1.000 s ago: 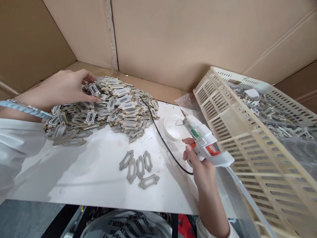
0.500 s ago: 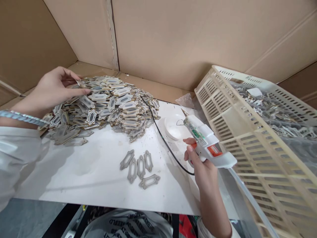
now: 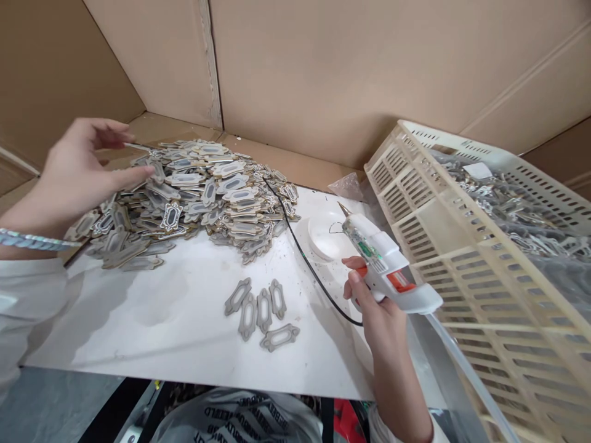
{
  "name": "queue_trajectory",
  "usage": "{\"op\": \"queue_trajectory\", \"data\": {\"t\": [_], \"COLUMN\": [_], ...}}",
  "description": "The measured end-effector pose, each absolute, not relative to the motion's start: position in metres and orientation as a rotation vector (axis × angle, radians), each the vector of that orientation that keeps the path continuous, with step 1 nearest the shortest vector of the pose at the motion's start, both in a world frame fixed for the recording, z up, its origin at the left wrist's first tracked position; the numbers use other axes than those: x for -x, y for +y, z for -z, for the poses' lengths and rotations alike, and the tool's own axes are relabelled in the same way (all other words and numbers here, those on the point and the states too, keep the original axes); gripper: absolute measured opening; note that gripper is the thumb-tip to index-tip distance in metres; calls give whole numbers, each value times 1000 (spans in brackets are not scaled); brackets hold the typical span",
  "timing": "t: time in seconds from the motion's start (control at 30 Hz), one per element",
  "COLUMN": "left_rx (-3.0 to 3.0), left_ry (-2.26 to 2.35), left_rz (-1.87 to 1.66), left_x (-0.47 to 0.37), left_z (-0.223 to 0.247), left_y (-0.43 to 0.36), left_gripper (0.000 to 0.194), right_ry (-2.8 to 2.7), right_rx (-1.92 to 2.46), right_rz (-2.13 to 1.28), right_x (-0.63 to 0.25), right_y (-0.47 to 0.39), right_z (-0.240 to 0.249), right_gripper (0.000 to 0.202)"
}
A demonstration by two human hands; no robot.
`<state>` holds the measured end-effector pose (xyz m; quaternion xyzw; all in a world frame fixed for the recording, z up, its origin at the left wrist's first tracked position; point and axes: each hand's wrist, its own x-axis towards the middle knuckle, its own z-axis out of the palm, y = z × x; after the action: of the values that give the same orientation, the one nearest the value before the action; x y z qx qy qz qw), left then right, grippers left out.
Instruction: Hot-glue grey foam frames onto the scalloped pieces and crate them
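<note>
My right hand is closed around the handle of a white hot glue gun with an orange trigger. Its metal nozzle points up and left, over a round white dish. At the left, my left hand hovers by a big pile of ornate metal frame plates, thumb and fingers apart. One thin plate lies edge-on close to its fingertips; whether they touch is unclear. Several loose grey plates lie flat on the white board, in front of the pile.
A cream plastic crate at the right holds bagged metal pieces. A black cord crosses the board from the pile towards my right hand. Cardboard walls enclose the back and left. A printed bag sits below the front edge.
My left hand has drawn back a little to the left and its fingers have spread from the plate they were at. The right hand and glue gun have stayed nearly still.
</note>
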<state>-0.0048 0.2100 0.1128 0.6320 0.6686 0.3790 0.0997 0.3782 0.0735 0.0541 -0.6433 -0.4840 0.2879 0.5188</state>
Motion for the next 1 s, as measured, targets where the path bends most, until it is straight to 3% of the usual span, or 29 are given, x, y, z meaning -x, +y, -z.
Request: {"op": "queue_trajectory", "data": {"t": [0.1, 0.27, 0.4, 0.6, 0.73, 0.87, 1.0], "left_rx": [-2080, -2219, -2303, -2317, -2274, -2031, -1910], "left_ry": [1874, 1044, 1073, 1050, 973, 968, 984], "left_rz": [-1134, -168, 33, -54, -307, -740, -870], "left_x": [-5, -41, -73, -74, -64, -66, -74], "left_z": [-123, -120, -94, -75, -82, -91, -93], "left_y": [194, 161, 141, 142, 134, 107, 85], "left_gripper": [52, 31, 42, 47, 43, 58, 75], "right_ry": [-1169, -1152, -1138, -1167, -1205, -1224, -1235], "right_rx": [1546, 1571, 1575, 1564, 1544, 1529, 1538], "right_rz": [-698, -682, -677, -680, -669, -666, -682], "right_x": [-378, -378, -379, -379, -379, -379, -379], "right_y": [74, 73, 72, 72, 72, 71, 70], "right_z": [-55, -55, -54, -53, -52, -53, -52], "right_gripper": [27, 29, 29, 29, 28, 28, 29]}}
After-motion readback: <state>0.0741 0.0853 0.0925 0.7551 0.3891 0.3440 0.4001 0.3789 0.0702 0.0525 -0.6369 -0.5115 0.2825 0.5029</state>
